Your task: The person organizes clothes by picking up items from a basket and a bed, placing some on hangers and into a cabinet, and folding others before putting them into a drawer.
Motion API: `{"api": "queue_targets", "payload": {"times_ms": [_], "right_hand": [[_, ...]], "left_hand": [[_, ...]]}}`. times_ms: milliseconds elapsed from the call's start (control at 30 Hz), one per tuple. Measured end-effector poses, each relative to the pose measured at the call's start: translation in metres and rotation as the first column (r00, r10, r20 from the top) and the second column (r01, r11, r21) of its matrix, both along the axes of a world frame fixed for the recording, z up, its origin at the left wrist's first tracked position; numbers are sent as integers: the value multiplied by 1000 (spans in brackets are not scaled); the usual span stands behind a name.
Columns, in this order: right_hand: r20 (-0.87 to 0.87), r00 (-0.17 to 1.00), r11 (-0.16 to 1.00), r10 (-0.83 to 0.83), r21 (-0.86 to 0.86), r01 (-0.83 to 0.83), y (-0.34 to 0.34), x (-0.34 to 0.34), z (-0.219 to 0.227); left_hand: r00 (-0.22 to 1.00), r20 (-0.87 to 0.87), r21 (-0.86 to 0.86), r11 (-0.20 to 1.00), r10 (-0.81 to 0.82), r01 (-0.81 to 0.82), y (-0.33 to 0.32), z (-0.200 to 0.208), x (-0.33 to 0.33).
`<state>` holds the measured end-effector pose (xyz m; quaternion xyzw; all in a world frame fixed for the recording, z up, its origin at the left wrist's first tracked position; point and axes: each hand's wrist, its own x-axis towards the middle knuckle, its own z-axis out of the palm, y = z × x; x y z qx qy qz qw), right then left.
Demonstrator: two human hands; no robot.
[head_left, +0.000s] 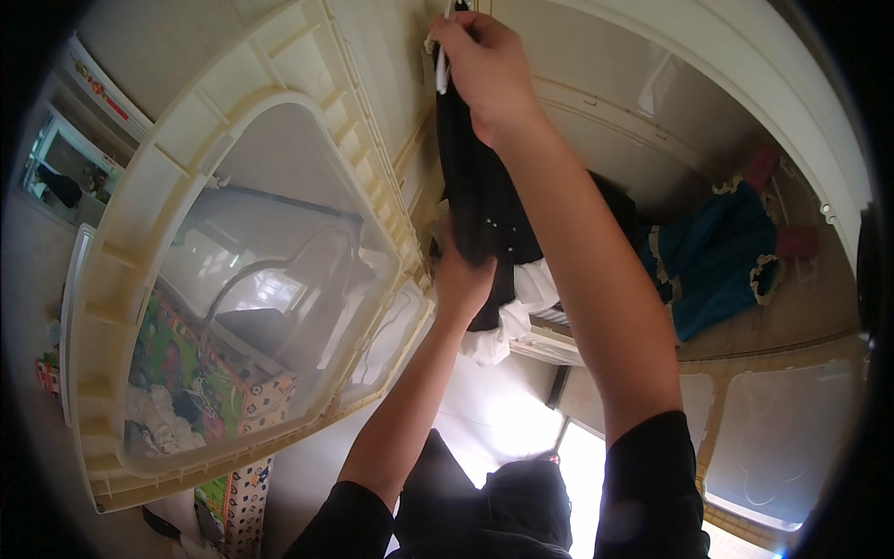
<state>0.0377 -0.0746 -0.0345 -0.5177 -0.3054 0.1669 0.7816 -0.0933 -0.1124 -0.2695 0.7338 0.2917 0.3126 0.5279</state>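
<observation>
A black garment with small white dots hangs inside a cream plastic cabinet. At the top, my right hand is closed on a thin white piece that looks like part of a hanger, right at the garment's upper end. Lower down, my left hand grips the black garment from its left side; cloth partly covers the fingers. White cloth shows below and behind the black garment. Further right in the cabinet lies or hangs a teal garment with cream frilled trim.
The cabinet's cream-framed door, with a clear panel, stands open on the left. Through it, a colourful patterned box with cloth shows. Another clear-panelled door is at lower right. A bright floor area lies below.
</observation>
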Motion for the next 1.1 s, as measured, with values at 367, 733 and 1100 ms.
{"api": "queue_targets", "payload": {"times_ms": [367, 733, 1100], "right_hand": [[235, 972, 990, -17, 141, -17, -20, 6, -41], [450, 893, 642, 12, -688, 338, -178, 18, -253], [208, 949, 944, 237, -282, -174, -166, -124, -247]], "left_hand": [[995, -41, -90, 992, 91, -94, -14, -25, -22], [997, -30, -381, 922, 68, -74, -23, -29, -49], [987, 132, -65, 993, -88, 98, -55, 23, -104]]}}
